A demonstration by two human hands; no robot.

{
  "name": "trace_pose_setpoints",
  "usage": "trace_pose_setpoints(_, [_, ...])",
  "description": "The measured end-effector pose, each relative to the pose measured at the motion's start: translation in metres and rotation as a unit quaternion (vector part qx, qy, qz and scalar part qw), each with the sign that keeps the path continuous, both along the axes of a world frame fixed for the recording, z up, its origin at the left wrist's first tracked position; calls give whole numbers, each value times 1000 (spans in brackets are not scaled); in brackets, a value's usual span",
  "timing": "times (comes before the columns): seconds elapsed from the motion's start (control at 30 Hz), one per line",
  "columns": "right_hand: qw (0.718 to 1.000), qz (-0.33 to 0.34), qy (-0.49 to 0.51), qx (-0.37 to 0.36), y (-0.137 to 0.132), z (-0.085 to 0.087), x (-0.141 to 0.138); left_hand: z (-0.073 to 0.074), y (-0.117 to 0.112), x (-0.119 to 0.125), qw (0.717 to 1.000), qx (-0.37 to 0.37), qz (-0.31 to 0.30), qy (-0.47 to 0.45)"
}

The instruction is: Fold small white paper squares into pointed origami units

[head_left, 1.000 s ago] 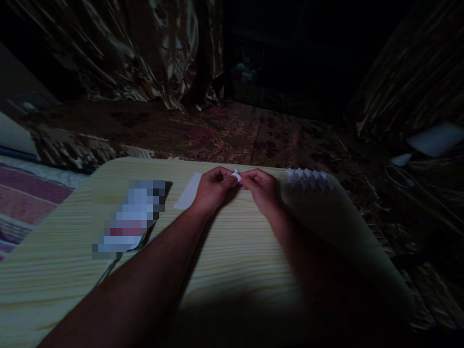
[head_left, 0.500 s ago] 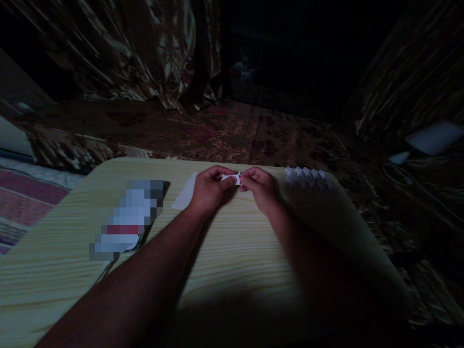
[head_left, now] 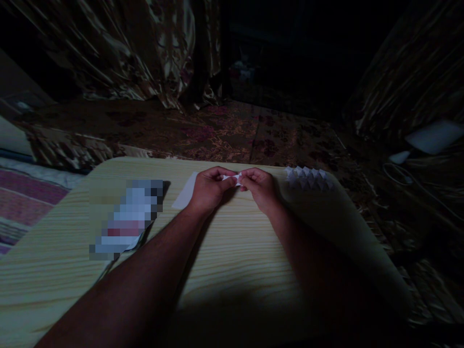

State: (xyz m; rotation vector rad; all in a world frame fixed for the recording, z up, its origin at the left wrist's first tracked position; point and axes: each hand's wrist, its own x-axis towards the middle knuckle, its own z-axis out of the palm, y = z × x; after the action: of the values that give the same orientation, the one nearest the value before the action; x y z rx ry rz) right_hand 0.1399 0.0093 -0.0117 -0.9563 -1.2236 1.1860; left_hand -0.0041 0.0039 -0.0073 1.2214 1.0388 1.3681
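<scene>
Between my two hands is a small folded piece of white paper (head_left: 231, 179), partly covered by the fingers. My left hand (head_left: 209, 188) pinches its left part, thumb on top. The thumb and fingers of my right hand (head_left: 259, 183) close on its right end. Beside my left hand, partly behind it, lies a flat white sheet of paper (head_left: 183, 193). Right of my right hand, several small pointed white folded-paper pieces (head_left: 308, 178) stand in two rows near the far edge of the table.
The light wood-grain table (head_left: 224, 256) has rounded corners. On its left lies a pixelated, blurred-out object (head_left: 126, 217) with a cable at its near end. Patterned curtains (head_left: 155, 48) hang beyond a cloth-covered ledge (head_left: 217, 128). A pale device with a cord (head_left: 435, 137) is at the right.
The right thumb and fingers have shifted slightly left over the paper, so less of it shows. The left hand stays in nearly the same place.
</scene>
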Motion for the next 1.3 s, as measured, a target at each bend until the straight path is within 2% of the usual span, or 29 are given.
trace_pose_setpoints(0.43, [1000, -14, -11, 25, 4, -5, 1, 2, -1, 0, 997, -32, -33, -64])
trace_pose_setpoints(1.07, [999, -17, -41, 27, 1, -1, -3, 2, -1, 1, 998, -33, -18, -57])
trace_pose_setpoints(1.3, [995, -51, -66, 59, 0, -1, -5, 4, -2, 2, 998, -28, -25, -46])
